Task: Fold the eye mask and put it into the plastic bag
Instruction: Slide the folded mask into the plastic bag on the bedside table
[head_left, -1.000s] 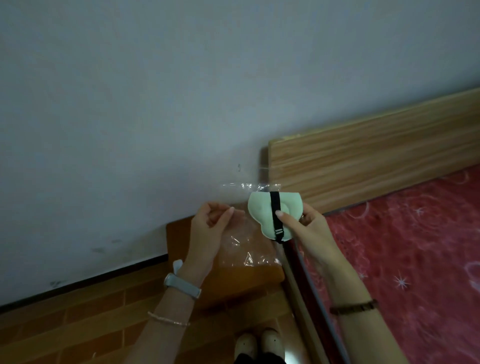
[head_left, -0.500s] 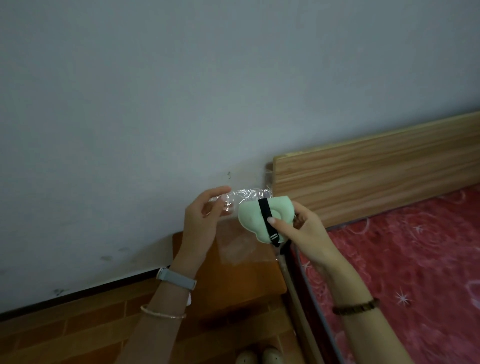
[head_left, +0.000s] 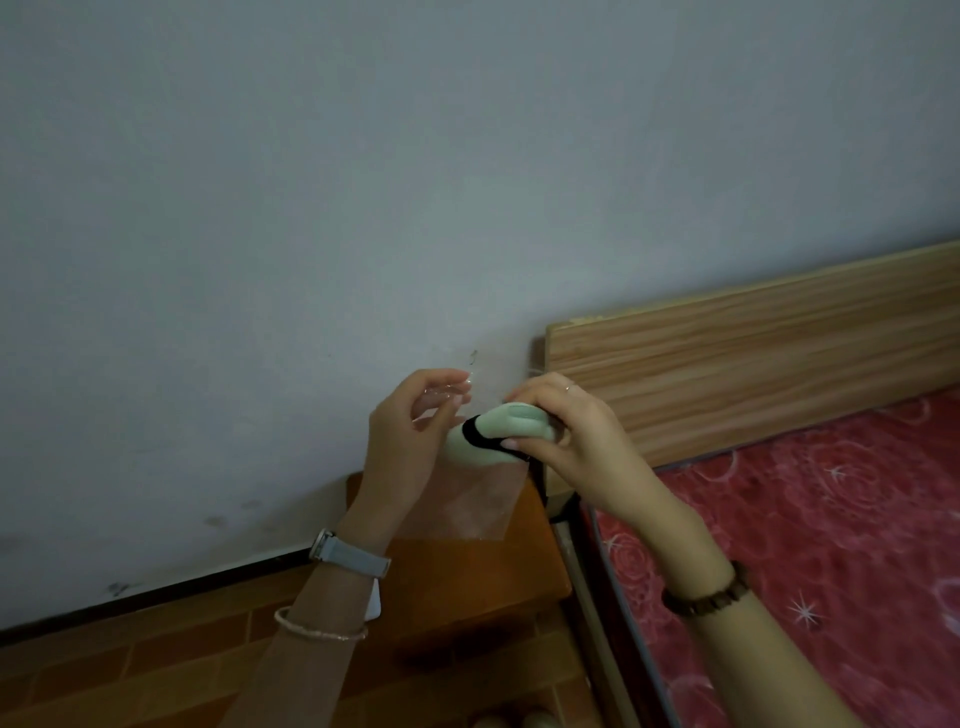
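Note:
A folded pale green eye mask (head_left: 496, 434) with a black strap across it is pinched in my right hand (head_left: 571, 441), which holds it from above and from the right. The mask's left end sits at the mouth of a clear plastic bag (head_left: 467, 504) that hangs down below it. My left hand (head_left: 410, 436) grips the bag's upper left edge between thumb and fingers and holds the mouth apart. Both hands are raised in front of the grey wall. How far the mask is inside the bag is hard to tell through the clear film.
Below the hands stands a small orange-brown wooden stand (head_left: 467, 577) against the wall. A bed with a red patterned cover (head_left: 810, 545) and a wooden headboard (head_left: 753, 374) lies to the right. Brown tiled floor (head_left: 130, 670) spreads at the lower left.
My right hand has turned the mask from upright to lying flat and pushed it left into the bag's mouth. My left hand has kept the bag's edge raised.

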